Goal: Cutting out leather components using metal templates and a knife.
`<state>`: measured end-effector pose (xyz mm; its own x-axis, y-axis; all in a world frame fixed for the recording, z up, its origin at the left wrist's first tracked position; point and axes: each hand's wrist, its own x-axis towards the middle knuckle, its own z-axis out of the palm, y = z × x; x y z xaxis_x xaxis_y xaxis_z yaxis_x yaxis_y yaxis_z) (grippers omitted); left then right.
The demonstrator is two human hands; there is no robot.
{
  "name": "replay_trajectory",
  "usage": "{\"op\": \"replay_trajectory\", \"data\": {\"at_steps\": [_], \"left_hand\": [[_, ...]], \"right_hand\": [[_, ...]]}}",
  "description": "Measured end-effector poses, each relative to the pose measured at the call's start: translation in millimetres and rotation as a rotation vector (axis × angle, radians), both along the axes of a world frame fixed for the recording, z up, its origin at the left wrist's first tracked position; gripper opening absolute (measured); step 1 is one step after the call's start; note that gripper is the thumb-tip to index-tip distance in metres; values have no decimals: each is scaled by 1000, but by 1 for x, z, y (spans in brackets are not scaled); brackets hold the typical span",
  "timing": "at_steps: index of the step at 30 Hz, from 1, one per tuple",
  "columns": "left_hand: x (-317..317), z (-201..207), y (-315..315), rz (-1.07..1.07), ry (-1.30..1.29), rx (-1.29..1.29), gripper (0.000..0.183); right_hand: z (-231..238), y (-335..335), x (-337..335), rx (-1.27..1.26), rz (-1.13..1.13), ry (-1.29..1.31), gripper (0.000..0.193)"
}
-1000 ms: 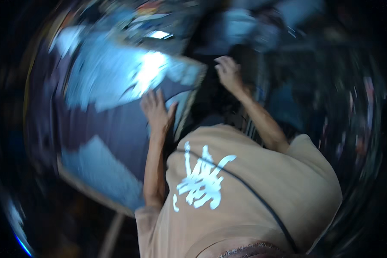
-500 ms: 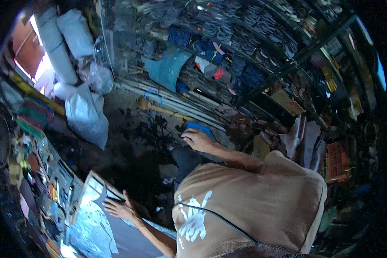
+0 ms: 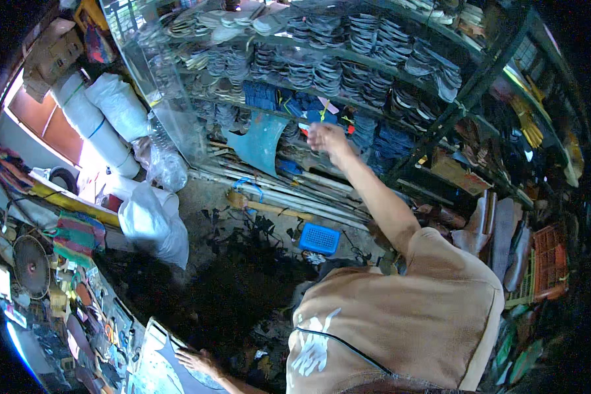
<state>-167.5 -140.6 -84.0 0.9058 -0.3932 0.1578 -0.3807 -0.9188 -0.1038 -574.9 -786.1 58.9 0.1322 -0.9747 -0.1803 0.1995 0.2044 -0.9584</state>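
Note:
My left hand (image 3: 197, 360) lies with its fingers stretched out over a pale, brightly lit sheet (image 3: 154, 368) at the lower left. Nothing shows in its grasp. My right arm reaches up and forward. Its hand (image 3: 329, 141) hangs in the air before the shelves, with fingers that look bent but are blurred, so I cannot make out whether they hold anything. Behind that hand are folded dark blue pieces (image 3: 264, 96) and a curved blue-grey sheet (image 3: 259, 141). Below the right arm a blue perforated basket (image 3: 320, 239) rests on the floor.
Shelves with stacks of curved, sole-like pieces (image 3: 325, 75) fill the far side. Long pale poles (image 3: 289, 197) lie along their foot. White plastic bags (image 3: 154, 220) stand at the left, near a bench cluttered with tools (image 3: 115, 328). An orange crate (image 3: 549, 261) is at the right.
My right hand has risen and moved away from above the blue basket, which now shows fully. The view has shifted, so my left hand and the sheet appear lower.

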Motion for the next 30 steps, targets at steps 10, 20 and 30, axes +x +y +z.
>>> {"op": "replay_trajectory", "data": {"at_steps": [10,20,30], "left_hand": [[-9,54,-43,-52,-80,479,70],[-46,154,-57,-199,-187,533,62],[-87,135,-115,-246,-255,324,56]], "right_hand": [[-22,-115,-35,120,111,-304,20],[-102,-91,-229,227,-398,-401,21],[-149,-63,-198,447,-337,-428,17]]}}
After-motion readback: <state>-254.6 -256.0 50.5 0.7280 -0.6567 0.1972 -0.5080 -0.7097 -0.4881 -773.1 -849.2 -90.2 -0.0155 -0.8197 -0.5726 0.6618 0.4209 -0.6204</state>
